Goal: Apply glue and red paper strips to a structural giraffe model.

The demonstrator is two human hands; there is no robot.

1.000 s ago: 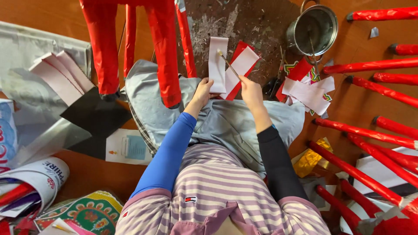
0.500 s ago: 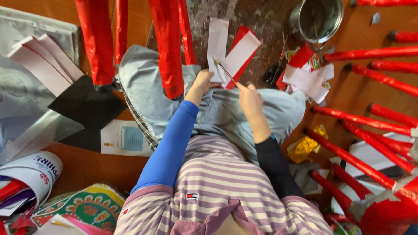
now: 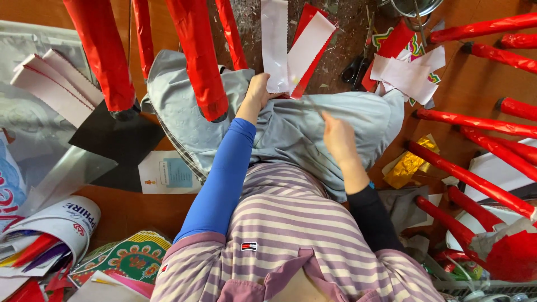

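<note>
I am seeing red paper tubes [image 3: 197, 61] hanging at the left. My left hand [image 3: 258, 89] is closing its fingers on a white zigzag-edged paper strip [image 3: 275, 45] above a grey cloth [image 3: 291, 134] over the lap. My right hand [image 3: 337, 137] is pinching a thin stick [image 3: 313, 105]. More red rolls [image 3: 475, 182] are lying on the right.

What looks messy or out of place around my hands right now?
Paper scraps lie in a loose, overlapping heap beside the scissors, and a crumpled gold foil piece sits by the red rolled tubes. Your left hand holds zigzag-edged red and white strips neatly.
</note>
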